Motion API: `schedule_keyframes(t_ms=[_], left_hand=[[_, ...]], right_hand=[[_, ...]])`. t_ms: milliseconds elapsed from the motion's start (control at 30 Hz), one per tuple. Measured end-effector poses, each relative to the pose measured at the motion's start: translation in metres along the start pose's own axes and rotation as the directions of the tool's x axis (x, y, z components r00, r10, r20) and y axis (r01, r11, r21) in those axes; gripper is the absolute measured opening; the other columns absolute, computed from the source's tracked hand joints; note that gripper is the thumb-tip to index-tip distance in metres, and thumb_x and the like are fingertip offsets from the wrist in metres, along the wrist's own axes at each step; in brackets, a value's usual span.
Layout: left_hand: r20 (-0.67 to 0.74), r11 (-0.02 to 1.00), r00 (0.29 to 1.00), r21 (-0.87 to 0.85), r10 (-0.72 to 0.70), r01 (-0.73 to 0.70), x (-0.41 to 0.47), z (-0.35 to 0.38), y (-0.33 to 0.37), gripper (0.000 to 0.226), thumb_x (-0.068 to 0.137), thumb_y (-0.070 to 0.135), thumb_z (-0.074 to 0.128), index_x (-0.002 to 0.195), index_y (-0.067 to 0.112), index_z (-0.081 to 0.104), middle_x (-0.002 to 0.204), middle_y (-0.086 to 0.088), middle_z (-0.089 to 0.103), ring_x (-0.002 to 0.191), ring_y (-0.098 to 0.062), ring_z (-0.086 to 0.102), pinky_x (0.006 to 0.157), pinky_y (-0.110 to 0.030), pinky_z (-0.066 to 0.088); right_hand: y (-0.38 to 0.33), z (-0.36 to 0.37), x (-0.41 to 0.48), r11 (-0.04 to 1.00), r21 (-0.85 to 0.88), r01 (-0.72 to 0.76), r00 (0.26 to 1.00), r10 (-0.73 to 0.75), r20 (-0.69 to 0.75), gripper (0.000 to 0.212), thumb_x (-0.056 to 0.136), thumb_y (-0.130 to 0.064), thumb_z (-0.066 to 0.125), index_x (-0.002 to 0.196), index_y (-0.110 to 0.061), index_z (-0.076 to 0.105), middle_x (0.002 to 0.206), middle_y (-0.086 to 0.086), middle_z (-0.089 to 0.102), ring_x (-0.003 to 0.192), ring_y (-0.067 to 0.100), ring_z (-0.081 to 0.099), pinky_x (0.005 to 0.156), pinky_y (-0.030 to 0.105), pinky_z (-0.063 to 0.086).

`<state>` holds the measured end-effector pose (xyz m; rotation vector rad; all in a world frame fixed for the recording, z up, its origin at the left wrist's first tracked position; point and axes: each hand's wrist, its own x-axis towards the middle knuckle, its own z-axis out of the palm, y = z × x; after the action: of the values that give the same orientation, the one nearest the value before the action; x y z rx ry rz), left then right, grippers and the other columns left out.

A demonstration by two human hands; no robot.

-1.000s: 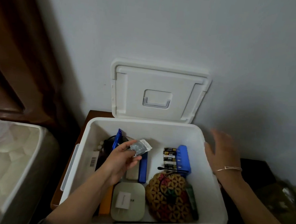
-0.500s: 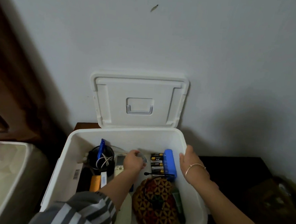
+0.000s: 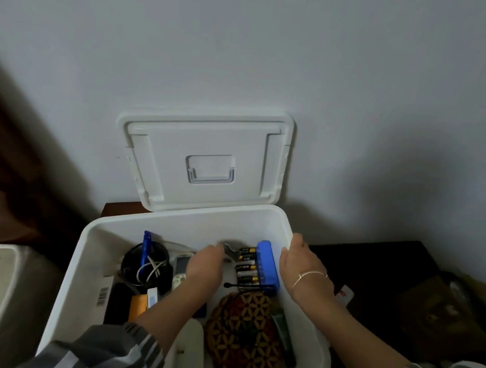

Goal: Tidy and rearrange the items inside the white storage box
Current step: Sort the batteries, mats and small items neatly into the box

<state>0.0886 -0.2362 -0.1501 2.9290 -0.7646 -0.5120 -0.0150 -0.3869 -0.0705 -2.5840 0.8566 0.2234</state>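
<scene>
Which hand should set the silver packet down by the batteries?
Left. The left hand seems to pinch the silver packet inside the white box, right beside the batteries. The right hand holds the box's right rim.

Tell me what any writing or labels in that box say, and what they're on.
No text here can be read.
Barcode sticker on the box's left wall: bars only, digits too small.
Batteries: label print blurred.
Remote: markings too small.
Packet in the left hand: blurred.
</scene>
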Motion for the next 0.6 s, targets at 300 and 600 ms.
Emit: schedule_keyframes(t_ms=[300,600], left_hand=[[-0.110,0.807,0.827,0.320,0.552,-0.496,0.011,-0.012,-0.011,0.050,0.065,0.005,0.080,0.113,0.004,0.065,0.121,-0.015,0.062,0.098,-0.030,0.067,0.062,-0.031,0.055],[0.001,0.730,0.792,0.388,0.611,-0.563,0.020,-0.014,-0.016,0.049,0.041,0.011,0.092,0.086,0.010,0.073,0.095,-0.010,0.071,0.078,-0.022,0.071,0.056,-0.025,0.055]], right_hand=[[0.002,0.004,0.003,1.000,-0.025,0.002,1.000,-0.002,-0.026,0.028,0.101,-0.026,0.034,0.123,-0.009,0.034,0.117,0.011,0.054,0.099,0.026,0.057,0.075,0.035,0.045],[0.002,0.004,0.002,0.999,-0.032,0.014,0.999,-0.015,-0.047,0.028,0.101,-0.026,0.032,0.123,-0.008,0.035,0.120,0.012,0.053,0.102,0.028,0.056,0.079,0.037,0.046]])
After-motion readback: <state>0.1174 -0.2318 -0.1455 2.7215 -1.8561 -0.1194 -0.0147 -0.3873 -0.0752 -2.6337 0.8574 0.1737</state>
